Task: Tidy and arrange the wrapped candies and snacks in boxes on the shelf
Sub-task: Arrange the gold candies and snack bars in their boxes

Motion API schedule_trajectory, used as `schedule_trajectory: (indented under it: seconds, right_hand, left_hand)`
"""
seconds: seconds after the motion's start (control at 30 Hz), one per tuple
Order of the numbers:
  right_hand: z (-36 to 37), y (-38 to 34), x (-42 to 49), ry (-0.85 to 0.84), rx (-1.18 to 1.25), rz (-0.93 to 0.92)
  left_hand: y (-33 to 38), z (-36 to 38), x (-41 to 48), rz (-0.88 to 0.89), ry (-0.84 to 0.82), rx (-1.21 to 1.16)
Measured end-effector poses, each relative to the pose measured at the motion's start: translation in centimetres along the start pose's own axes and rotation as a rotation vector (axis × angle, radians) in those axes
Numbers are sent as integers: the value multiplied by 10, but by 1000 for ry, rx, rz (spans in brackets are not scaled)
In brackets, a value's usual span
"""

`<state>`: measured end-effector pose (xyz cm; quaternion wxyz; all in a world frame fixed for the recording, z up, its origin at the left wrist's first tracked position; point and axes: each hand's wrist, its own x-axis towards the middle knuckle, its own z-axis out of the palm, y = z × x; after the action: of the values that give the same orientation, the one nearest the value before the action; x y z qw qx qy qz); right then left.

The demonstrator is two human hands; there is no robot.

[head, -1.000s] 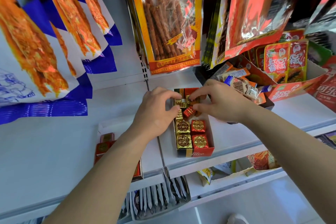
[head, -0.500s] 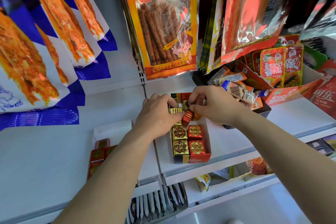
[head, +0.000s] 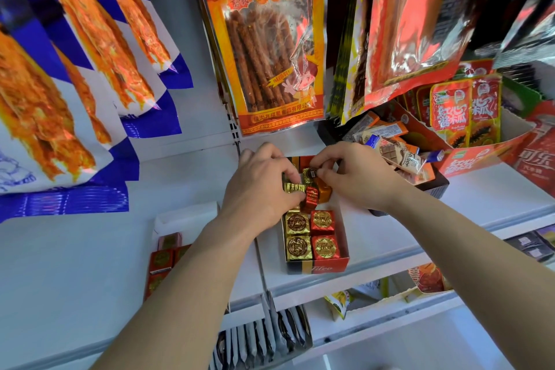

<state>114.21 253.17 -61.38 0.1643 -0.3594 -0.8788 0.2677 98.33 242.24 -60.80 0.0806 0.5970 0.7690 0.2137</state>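
Since half a second ago the hands have barely shifted, both staying over the far end of the candy box [head: 318, 268], which stands near the front edge of the white shelf [head: 390, 249]. The left hand [head: 258, 192] pinches a gold candy [head: 294, 188] lying on its side, while the right hand [head: 360, 177], fingers curled, pinches another gold-wrapped candy [head: 310, 173]. A tilted red candy [head: 311, 201] lies between the hands, touching an orange candy [head: 325, 193], and four upright candies fill the box's near end.
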Motion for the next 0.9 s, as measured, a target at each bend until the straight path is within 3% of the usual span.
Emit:
schedule_trajectory:
  seconds: [0.33,0.5,0.6,0.77,0.9]
  right_hand:
    - [1,6,0,2,35,-18]
    - [-1,7,-1,-8,81,-24]
    - [-2,4,-1,-4,101,-25]
    - [-1,-4,6,-25,111,-41]
    - [6,-20,18,-62,-56,-76]
  left_hand:
    - [-5,3,-1,-75,-138,-208]
    - [-8,7,0,-72,-109,-195]
    - [-8,5,-1,-41,-14,-239]
    - [-23,-11,-6,-170,241,-490]
    - [-37,-11,-14,-307,241,-678]
